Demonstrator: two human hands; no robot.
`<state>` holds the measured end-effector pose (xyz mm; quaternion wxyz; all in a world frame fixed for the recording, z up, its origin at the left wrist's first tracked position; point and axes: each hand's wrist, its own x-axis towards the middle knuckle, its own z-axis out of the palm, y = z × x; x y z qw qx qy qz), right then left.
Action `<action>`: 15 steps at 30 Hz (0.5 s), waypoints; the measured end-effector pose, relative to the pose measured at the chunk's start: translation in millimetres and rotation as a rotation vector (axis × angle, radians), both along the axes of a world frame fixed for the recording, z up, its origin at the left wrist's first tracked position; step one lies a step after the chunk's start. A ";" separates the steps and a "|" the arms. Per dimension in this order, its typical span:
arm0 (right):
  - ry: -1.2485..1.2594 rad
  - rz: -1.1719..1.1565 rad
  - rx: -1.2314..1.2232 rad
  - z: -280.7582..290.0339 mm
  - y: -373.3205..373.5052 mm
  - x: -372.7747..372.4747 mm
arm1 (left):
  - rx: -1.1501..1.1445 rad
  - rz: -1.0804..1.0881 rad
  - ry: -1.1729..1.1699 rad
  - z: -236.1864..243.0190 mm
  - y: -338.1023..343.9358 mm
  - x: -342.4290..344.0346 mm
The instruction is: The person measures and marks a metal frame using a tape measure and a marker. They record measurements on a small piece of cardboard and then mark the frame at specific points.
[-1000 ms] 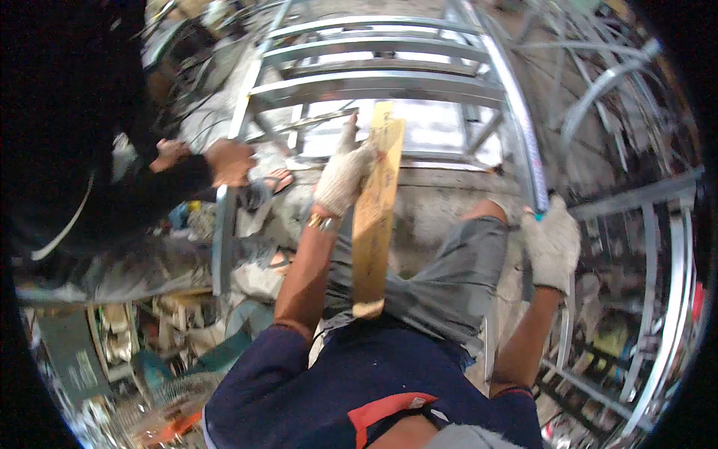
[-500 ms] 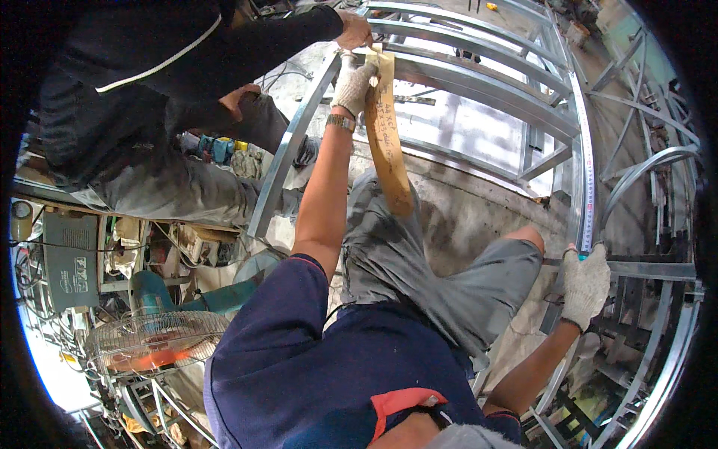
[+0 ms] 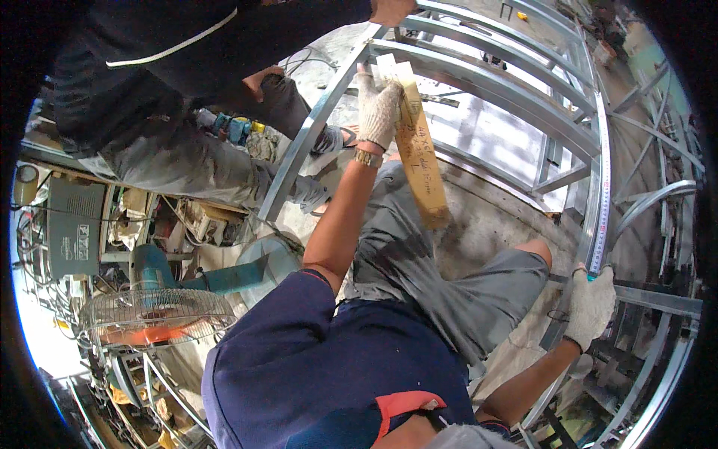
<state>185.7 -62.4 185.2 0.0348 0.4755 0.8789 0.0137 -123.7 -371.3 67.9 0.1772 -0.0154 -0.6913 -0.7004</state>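
Observation:
My left hand (image 3: 378,111), in a knitted off-white glove, is closed around the upper part of a long strip of tan cardboard (image 3: 425,168) with handwriting on it. The strip hangs tilted above my knee, its lower end free. My right hand (image 3: 589,305), gloved as well, is closed at the near end of a tape measure (image 3: 603,202). The tape's pale blade runs away from me along the right side bar of a shiny metal frame (image 3: 486,81). My fingers hide most of the tape's near end.
A co-worker's hand (image 3: 393,10) is by the frame's top left corner; their dark sleeve (image 3: 299,28) reaches in from the left. A caged fan (image 3: 157,318) stands at lower left, near a grey box (image 3: 73,228). Metal bars (image 3: 658,299) crowd the right side.
The view has shifted a little. The cardboard strip has turned its written face more toward me. The co-worker's hand has drawn away from my left hand, up to the frame. My right hand keeps its place.

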 end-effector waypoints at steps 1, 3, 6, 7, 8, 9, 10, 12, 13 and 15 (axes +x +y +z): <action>0.012 0.005 -0.008 -0.6 0.0 1.4 | 0.111 -0.013 -0.042 -1.2 -1.4 13.5; 0.036 0.018 0.008 -3.7 1.4 2.0 | 0.042 0.000 -0.162 -0.6 -9.6 31.0; 0.035 0.042 0.000 -7.9 7.5 4.7 | 0.172 0.031 -0.204 -4.9 -17.9 40.5; 0.037 0.045 0.001 -9.4 9.4 5.5 | 0.265 0.037 -0.195 -8.3 -20.0 41.8; 0.037 0.051 0.016 -11.0 10.5 5.7 | 0.263 0.060 -0.197 -10.4 -23.1 40.0; 0.031 0.061 0.039 -12.0 11.3 6.0 | 0.259 0.067 -0.137 -13.5 -25.0 40.2; 0.038 0.061 0.025 -12.2 11.6 6.3 | 0.268 0.076 -0.119 -16.0 -26.4 40.4; 0.030 0.069 0.022 -10.7 10.4 6.3 | 0.301 0.063 -0.213 -19.1 -28.3 43.7; 0.045 0.066 0.010 -9.6 9.1 5.8 | 0.285 0.051 -0.219 -19.3 -27.6 46.3; 0.057 0.062 0.021 -6.6 6.4 2.7 | 0.284 0.017 -0.212 -16.9 -24.3 51.9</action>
